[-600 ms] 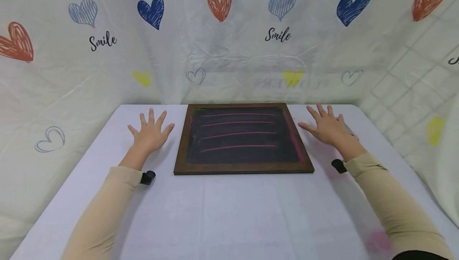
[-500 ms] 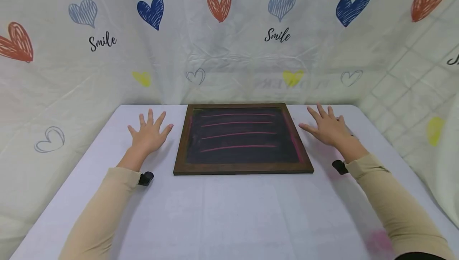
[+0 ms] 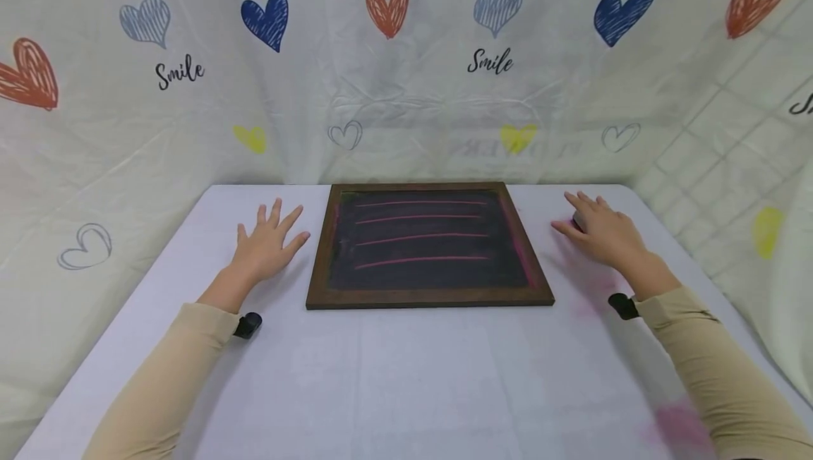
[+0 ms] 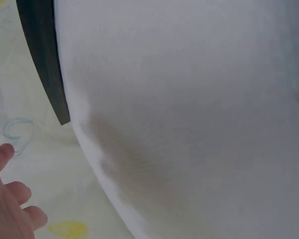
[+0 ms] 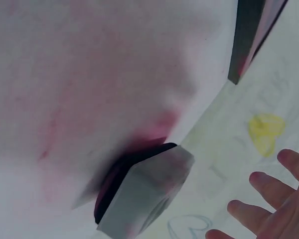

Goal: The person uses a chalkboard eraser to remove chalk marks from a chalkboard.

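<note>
A chalkboard (image 3: 416,241) in a brown wooden frame lies on the table, with several pink chalk lines drawn across it. To its left is my left hand (image 3: 263,252), fingers spread and holding nothing; its fingertips also show at the left wrist view's lower left corner. On the other side, my right hand (image 3: 603,234) hovers over a chalkboard eraser (image 5: 149,186), fingers extended. The eraser has a pale grey body with pink smudges and a dark felt side. From the head view the hand hides nearly all of it.
Pink chalk dust (image 3: 679,425) stains the white tablecloth (image 3: 406,375) on the right. Behind the table hangs a pale curtain (image 3: 419,93) printed with hearts and "Smile". Each wrist carries a small black camera (image 3: 248,325).
My right hand has shifted right and slightly toward me, over the eraser, its fingers closer together. My left hand has tilted a little to the right, its wrist moving left and nearer to me.
</note>
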`<state>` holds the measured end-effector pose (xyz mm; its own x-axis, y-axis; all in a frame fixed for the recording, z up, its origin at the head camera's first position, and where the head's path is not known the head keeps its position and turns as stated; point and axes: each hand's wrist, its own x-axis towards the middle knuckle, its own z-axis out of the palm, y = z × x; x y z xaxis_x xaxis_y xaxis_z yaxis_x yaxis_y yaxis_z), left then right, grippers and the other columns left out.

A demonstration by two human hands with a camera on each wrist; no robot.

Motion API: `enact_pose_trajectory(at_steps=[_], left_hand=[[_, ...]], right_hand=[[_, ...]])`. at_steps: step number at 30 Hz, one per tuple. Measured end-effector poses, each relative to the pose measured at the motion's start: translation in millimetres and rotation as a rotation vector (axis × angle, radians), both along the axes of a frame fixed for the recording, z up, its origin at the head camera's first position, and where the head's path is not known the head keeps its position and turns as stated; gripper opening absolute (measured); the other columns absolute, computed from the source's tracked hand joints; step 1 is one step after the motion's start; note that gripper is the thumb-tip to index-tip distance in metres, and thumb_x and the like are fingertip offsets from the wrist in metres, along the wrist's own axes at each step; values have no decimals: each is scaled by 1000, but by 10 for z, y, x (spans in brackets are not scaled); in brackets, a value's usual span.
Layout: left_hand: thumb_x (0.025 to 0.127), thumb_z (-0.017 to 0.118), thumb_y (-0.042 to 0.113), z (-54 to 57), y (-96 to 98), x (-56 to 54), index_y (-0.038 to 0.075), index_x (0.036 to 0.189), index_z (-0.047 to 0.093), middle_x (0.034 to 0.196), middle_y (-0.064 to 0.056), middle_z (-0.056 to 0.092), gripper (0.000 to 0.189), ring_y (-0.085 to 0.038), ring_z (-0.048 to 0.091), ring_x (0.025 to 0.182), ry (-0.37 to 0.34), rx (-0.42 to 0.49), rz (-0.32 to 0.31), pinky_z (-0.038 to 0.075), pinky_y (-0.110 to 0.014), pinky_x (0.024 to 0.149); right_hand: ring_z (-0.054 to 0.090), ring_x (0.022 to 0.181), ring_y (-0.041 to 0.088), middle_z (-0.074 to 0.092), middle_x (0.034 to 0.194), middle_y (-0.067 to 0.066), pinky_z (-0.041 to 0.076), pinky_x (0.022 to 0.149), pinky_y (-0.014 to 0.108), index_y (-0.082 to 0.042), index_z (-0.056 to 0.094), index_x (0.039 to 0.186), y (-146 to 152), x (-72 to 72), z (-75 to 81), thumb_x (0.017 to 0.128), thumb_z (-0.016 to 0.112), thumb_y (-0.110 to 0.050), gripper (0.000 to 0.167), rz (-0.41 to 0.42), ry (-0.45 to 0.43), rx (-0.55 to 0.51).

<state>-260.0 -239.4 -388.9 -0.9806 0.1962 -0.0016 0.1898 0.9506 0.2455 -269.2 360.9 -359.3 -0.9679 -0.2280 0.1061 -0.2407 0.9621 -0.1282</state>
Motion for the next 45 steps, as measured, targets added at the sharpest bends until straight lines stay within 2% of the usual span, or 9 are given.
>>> enact_pose_trajectory(at_steps=[4, 12, 22, 29, 39, 45], left_hand=[[107, 35, 60, 9, -1, -2, 21, 167, 17, 170, -21, -1, 73, -50, -2, 153, -15, -5, -56, 0, -80, 109], [109, 41, 53, -15, 16, 30, 21, 166, 20, 170, -18, 5, 70, -45, 0, 154, -54, -27, -169, 0, -78, 111], [108, 43, 53, -43, 64, 93, 19, 166, 23, 170, -18, 11, 70, -45, 4, 154, -89, -39, -257, 1, -78, 111], [108, 44, 52, -40, 79, 111, 19, 165, 25, 170, -16, 12, 69, -45, 6, 154, -95, -102, -285, 3, -79, 111], [108, 44, 53, -118, 91, 112, 19, 166, 24, 171, -13, 14, 69, -42, 7, 155, -132, -161, -312, 4, -78, 112], [108, 47, 49, -98, 137, 101, 18, 166, 23, 171, -10, 16, 69, -40, 9, 155, -122, -187, -329, 5, -76, 113]], right_hand=[[28, 140, 61, 31, 157, 34, 32, 102, 75, 2, 30, 158, 86, 15, -7, 106, 48, -53, 78, -20, -5, -7], [19, 141, 63, 19, 159, 37, 29, 101, 78, 3, 19, 160, 239, 32, -35, 107, 46, -53, 82, -75, -128, -23], [22, 140, 62, 19, 157, 41, 28, 102, 77, 6, 17, 159, 380, 7, -78, 107, 49, -45, 79, -87, -178, -98], [21, 139, 64, 17, 154, 46, 24, 106, 75, 9, 8, 159, 453, -76, -74, 108, 45, -46, 83, -110, -250, -158], [23, 135, 65, 14, 156, 43, 27, 103, 76, 10, 13, 158, 417, -202, -138, 107, 48, -44, 82, -139, -265, -123], [25, 127, 72, 14, 153, 45, 32, 96, 79, 7, 14, 157, 397, -195, -145, 104, 52, -37, 78, -194, -283, -101]])
